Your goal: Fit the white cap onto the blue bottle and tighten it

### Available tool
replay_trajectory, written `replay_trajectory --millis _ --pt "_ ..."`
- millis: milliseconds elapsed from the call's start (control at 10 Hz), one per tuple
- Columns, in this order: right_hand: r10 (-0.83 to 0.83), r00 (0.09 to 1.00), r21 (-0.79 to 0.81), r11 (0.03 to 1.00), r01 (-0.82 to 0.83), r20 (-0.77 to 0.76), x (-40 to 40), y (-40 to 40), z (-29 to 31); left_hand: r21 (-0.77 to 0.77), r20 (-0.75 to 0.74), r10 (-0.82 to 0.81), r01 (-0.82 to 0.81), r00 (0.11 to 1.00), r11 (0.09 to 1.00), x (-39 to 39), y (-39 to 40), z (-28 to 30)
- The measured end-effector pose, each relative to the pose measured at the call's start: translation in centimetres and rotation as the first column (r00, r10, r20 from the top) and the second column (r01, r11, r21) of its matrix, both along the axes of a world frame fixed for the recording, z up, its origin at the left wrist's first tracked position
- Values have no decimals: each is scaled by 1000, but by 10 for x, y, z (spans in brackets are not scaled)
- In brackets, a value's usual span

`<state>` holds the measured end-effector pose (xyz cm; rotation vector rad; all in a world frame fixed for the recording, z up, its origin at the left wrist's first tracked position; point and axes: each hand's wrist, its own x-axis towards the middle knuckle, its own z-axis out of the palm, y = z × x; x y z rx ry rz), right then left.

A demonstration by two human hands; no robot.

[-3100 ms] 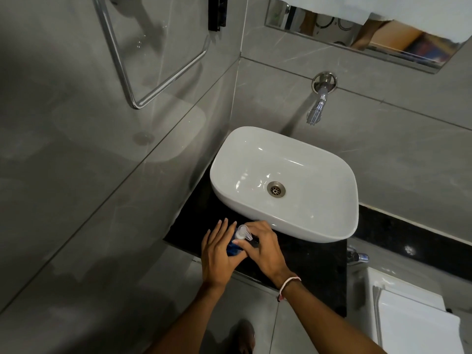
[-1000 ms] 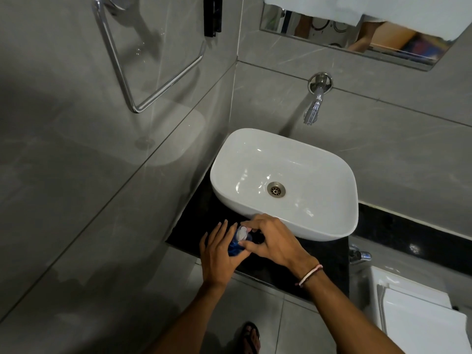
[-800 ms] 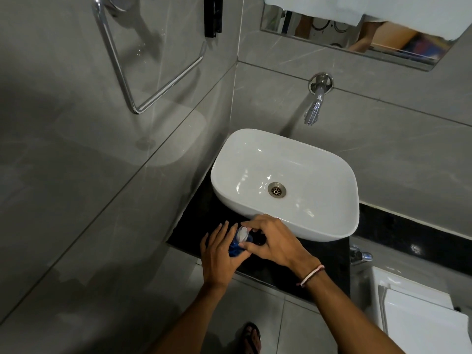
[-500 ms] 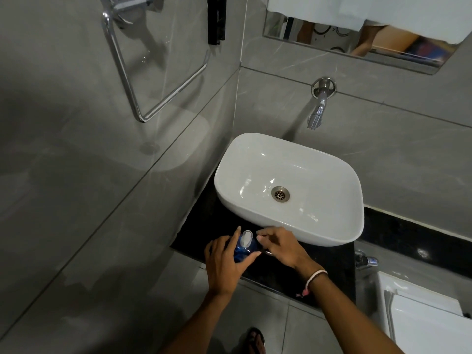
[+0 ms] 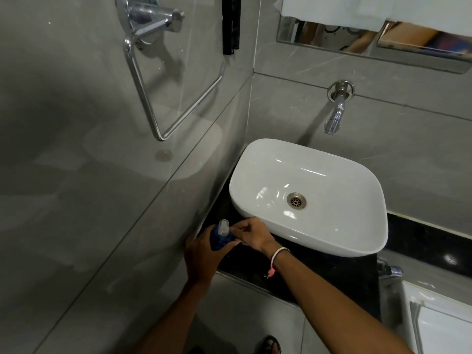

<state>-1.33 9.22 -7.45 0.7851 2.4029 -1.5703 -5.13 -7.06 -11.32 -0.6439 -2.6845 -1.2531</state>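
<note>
Your left hand (image 5: 201,254) wraps the blue bottle (image 5: 219,240), held over the near left corner of the black worktop (image 5: 319,274), just beside the sink (image 5: 370,241). Your right hand's (image 5: 252,236) fingertips pinch near the neck, below the white cap (image 5: 223,226). Cap is on; can't tell if it's fully tight. Risks: cross-threading if it sits tilted, leaks if under-tightened. Squeeze the body too hard and contents may push out.
</note>
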Motion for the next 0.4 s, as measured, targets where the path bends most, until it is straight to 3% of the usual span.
replay_trajectory --millis 100,300,400 --pt "9 1000 35 999 -9 -12 -5 -5 3 2 13 5 -5 1000 1000 -7 -2 3" --pt "75 979 303 953 -14 -191 27 -4 31 1 -26 31 -31 999 1000 7 -5 17" --pt "85 918 552 819 157 -388 55 16 52 64 -209 -26 40 978 997 -1 8 49"
